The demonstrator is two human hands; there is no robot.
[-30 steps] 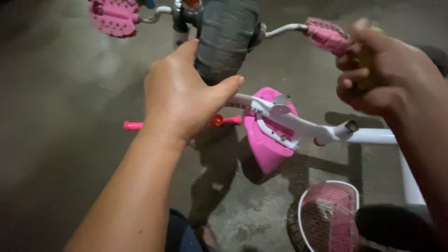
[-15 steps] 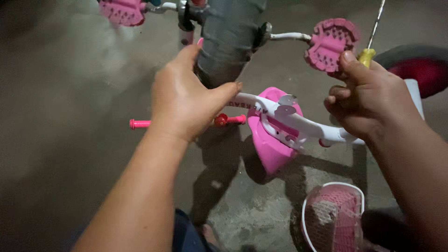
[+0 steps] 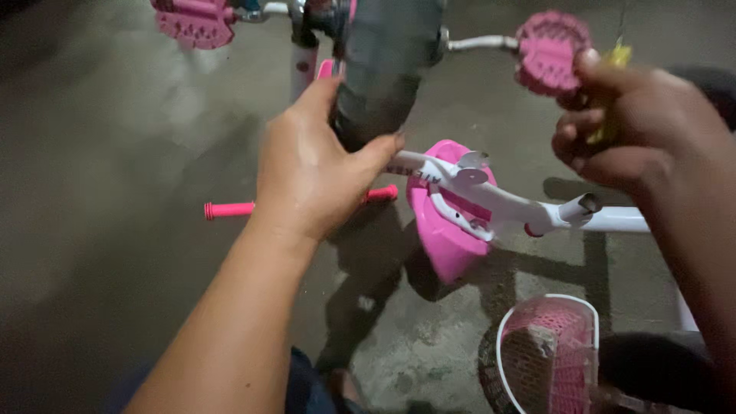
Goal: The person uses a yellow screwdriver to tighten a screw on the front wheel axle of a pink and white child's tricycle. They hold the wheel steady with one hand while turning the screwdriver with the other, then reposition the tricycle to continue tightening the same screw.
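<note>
Floor: bare grey concrete floor (image 3: 107, 153), dimly lit, with a small pink and white tricycle lying upturned on it so the front wheel and pedals stand up toward you.

Front wheel: the dark grey front wheel (image 3: 387, 69) sits at the top middle, between the two pedals, above the pink seat (image 3: 445, 238).

Left hand: your left hand (image 3: 314, 169) wraps the lower rim of the wheel, thumb on one side and fingers on the other, closed firmly on the tyre. Keep that clamp steady so the wheel cannot spin while the other hand works.

Right hand: your right hand (image 3: 629, 138) is curled shut around a thin tool with a yellow handle (image 3: 613, 65), just beside the right pedal (image 3: 550, 50). The tool's tip is hidden, so I cannot tell what it meets.

Pedals: the left pedal (image 3: 195, 23) is well apart, at the top left; both hang on the metal crank through the wheel hub.

Frame: the white frame tube (image 3: 506, 203) runs right from the seat; the pink handlebar grip (image 3: 230, 208) rests on the floor behind your left wrist.

Basket: a pink basket with a white rim (image 3: 548, 353) lies near the lower right.

Advice: hold the tool square to the pedal end, press before turning, and brace the wheel against your palm so the crank stays put.
</note>
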